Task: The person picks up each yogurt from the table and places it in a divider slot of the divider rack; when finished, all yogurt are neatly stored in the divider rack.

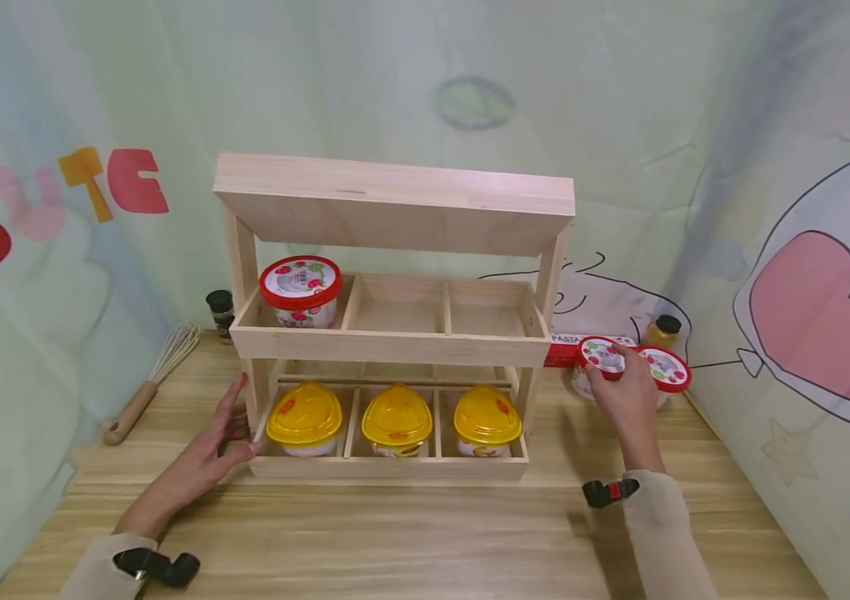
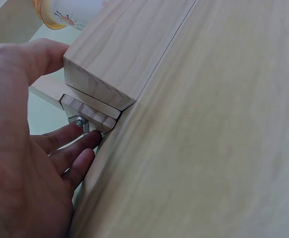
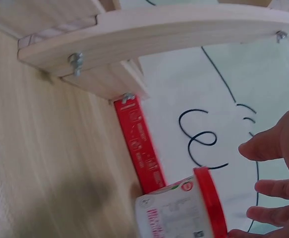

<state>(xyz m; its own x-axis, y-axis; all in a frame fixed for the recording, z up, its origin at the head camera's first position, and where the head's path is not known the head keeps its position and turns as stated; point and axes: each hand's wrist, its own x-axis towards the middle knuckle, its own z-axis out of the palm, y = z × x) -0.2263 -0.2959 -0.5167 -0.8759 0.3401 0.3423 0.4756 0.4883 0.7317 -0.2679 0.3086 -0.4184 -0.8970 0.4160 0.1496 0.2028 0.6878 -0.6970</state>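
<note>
A two-tier wooden rack [image 1: 395, 347] stands on the table. My left hand [image 1: 207, 450] is at its left side, thumb at the lower tray's front corner. In the left wrist view, the other fingertips [image 2: 89, 153] are close to a wing nut [image 2: 80, 120]. My right hand [image 1: 629, 400] is over a white tub with a red lid [image 1: 600, 356], fingers spread at the lid. A second red-lidded tub [image 1: 665, 368] stands beside it. Another red-lidded tub [image 1: 301, 283] sits in the upper tray's left compartment. Yellow-lidded tubs [image 1: 397, 417] fill the lower tray's three compartments.
A red pasta box [image 1: 562, 354] lies right of the rack. A jar with a black cap [image 1: 662, 331] stands behind the right tubs. At left are a whisk [image 1: 147, 392] and a dark-capped bottle [image 1: 221, 312]. Printed curtains [image 1: 395, 83] enclose the table.
</note>
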